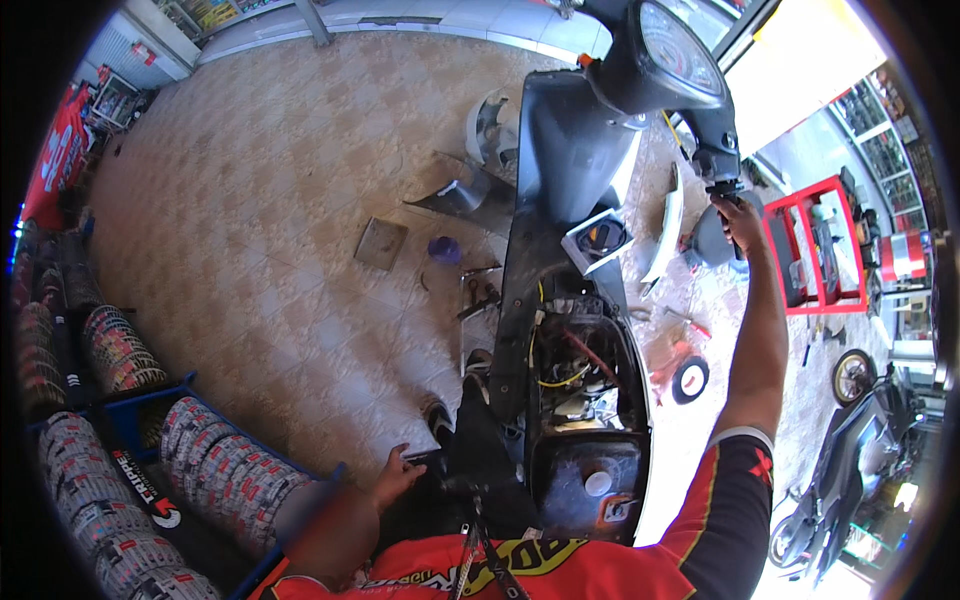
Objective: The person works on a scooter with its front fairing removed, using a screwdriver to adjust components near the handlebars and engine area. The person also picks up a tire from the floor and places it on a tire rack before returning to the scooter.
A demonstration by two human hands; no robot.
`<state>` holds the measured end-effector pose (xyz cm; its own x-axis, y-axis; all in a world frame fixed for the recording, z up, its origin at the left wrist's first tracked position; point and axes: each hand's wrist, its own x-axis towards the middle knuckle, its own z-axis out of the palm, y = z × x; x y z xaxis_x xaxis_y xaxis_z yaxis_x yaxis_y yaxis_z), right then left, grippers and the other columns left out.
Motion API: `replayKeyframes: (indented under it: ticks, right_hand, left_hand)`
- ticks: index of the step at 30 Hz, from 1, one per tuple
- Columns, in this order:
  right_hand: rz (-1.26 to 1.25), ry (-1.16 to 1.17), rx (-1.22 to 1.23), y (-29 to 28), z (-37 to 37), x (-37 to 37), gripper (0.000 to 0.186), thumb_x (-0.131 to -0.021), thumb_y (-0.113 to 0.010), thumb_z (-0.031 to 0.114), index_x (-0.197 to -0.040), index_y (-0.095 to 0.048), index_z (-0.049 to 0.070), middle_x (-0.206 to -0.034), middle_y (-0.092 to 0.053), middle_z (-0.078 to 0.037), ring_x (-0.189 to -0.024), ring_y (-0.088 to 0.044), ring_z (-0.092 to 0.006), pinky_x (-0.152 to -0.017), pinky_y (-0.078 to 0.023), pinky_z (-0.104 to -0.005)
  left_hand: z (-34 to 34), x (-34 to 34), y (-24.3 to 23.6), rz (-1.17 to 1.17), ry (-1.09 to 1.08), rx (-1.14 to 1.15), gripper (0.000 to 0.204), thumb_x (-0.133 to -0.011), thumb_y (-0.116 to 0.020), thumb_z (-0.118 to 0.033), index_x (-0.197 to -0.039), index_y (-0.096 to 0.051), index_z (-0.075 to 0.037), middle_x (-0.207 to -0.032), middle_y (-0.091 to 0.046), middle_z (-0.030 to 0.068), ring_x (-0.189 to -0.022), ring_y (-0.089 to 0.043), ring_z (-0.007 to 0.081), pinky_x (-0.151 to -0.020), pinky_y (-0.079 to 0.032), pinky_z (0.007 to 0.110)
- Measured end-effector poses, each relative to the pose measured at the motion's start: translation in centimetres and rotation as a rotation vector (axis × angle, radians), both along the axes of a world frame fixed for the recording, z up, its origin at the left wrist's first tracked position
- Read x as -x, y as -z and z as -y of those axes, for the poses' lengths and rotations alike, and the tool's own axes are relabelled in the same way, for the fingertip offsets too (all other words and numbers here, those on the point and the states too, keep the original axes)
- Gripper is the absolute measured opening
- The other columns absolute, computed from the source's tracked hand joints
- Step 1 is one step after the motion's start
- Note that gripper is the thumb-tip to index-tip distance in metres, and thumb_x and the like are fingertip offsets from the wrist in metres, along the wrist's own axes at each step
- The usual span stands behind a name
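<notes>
The right hand (738,222) is closed around the grip at the right end of the handlebar (716,165) of a black scooter (530,270), its arm stretched well forward. The left hand (393,482) is low down, fingers bent, beside the person's dark-clad leg; I cannot tell whether it grips anything. The scooter stands right in front of the person, its speedometer (680,45) at the far end and its seat area uncovered. In the open bay (580,370) a yellow cable (565,382) and a reddish hose (590,355) run among the parts, and nearer the person sits a tank (562,495) with a white cap (597,484). A white-edged box (598,240) lies ahead of the bay. On the tiled floor (250,200) to the left are a square tray (381,243), a purple bowl (444,250) and a dark panel (460,195), the bowl between the tray and the scooter. To the right are a pale panel (668,220), a small wheel (690,380) and, farther out, a red cart (815,250). Wrapped tyres (220,460) fill a blue rack at lower left; another motorcycle (850,450) stands at far right.
</notes>
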<state>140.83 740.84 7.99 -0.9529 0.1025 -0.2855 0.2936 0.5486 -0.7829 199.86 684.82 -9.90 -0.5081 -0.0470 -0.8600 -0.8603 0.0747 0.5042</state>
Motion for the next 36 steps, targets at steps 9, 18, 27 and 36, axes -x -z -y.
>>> replayKeyframes:
  ticks: [9, 18, 27, 36]
  right_hand:
    - [-0.448, -0.112, -0.39, 1.5, -1.4, -0.9, 0.034, -0.086, -0.062, 0.035, -0.078, -0.059, 0.002, -0.063, -0.054, -0.004, -0.052, -0.048, -0.0154, -0.051, -0.037, -0.0355]
    - [-0.323, -0.003, -0.42, 1.8, -1.7, -1.2, 0.026, -0.085, -0.06, 0.027, -0.076, -0.059, 0.002, -0.055, -0.046, -0.001, -0.051, -0.042, -0.011, -0.049, -0.032, -0.0353]
    - [-0.252, -0.084, -0.599, 0.2, -1.2, 0.3, 0.035, -0.082, -0.054, 0.032, -0.096, -0.064, 0.001, -0.073, -0.062, -0.018, -0.066, -0.06, -0.0279, -0.064, -0.044, -0.0401]
    - [-0.349, 0.019, -0.63, 2.0, -3.0, -2.4, 0.035, -0.084, -0.058, 0.033, -0.09, -0.063, -0.001, -0.072, -0.062, -0.018, -0.069, -0.06, -0.0307, -0.068, -0.045, -0.0426]
  left_hand:
    - [-1.3, 4.2, -1.5, -0.066, -0.024, -0.045, 0.086, -0.083, -0.075, -0.022, -0.144, -0.018, -0.002, -0.076, -0.055, 0.0022, -0.065, -0.052, 0.0095, -0.059, -0.046, 0.025]
    - [2.7, 5.3, 0.3, -0.097, -0.027, -0.048, 0.088, -0.082, -0.076, -0.025, -0.144, -0.018, -0.002, -0.075, -0.056, 0.0019, -0.065, -0.053, 0.009, -0.059, -0.045, 0.024]
    - [2.4, 6.9, 4.8, -0.199, 0.12, -0.054, 0.093, -0.08, -0.077, -0.03, -0.145, -0.017, -0.001, -0.076, -0.056, 0.0022, -0.067, -0.054, 0.0115, -0.058, -0.046, 0.026]
    - [2.6, 9.0, 2.5, -0.055, 0.062, -0.044, 0.092, -0.081, -0.076, -0.026, -0.145, -0.016, 0.0, -0.073, -0.055, 0.0004, -0.059, -0.05, 0.0082, -0.055, -0.044, 0.023]
